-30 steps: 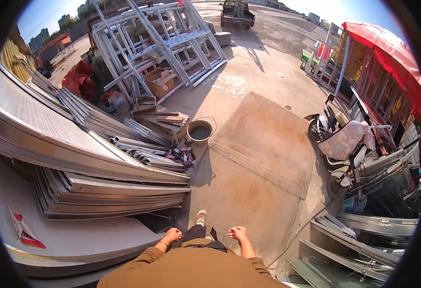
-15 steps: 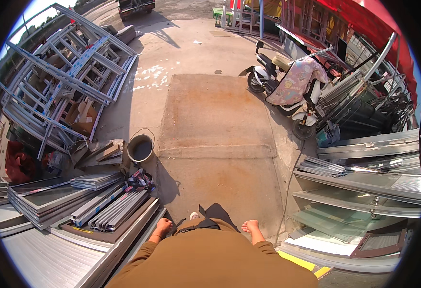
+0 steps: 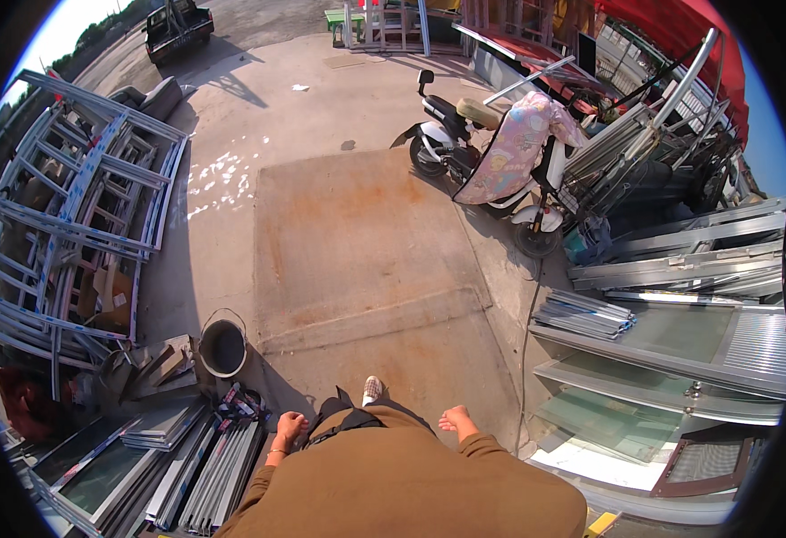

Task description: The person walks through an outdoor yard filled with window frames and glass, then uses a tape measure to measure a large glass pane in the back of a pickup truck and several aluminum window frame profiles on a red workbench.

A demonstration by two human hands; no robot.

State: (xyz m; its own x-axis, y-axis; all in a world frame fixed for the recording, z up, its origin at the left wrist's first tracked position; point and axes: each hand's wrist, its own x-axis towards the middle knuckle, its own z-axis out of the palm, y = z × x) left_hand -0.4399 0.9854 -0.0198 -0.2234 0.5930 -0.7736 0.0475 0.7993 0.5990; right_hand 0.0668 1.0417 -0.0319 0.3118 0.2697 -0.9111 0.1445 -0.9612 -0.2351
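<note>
My left hand (image 3: 291, 428) hangs at my left side with its fingers curled in. Nothing shows in it, and a thin band circles the wrist. Nearest to it lie long grey metal profiles (image 3: 222, 471) and a dark bucket (image 3: 224, 348) with a wire handle. Beyond my waist on the right, my right hand (image 3: 454, 419) is also curled and holds nothing visible. Neither hand touches any of the goods around. Between and ahead of my hands, one light shoe (image 3: 372, 389) shows on the concrete.
At the left lean stacked window frames (image 3: 70, 193). To the right stand a scooter (image 3: 500, 161) under a pink cover and piled metal profiles and glass panels (image 3: 608, 421). A cable (image 3: 523, 359) runs along the ground. Far ahead is a parked truck (image 3: 178, 34).
My view has turned right and I have moved forward. The bucket and frames now sit lower and further left. A shoe now shows further forward; both hands stay curled.
</note>
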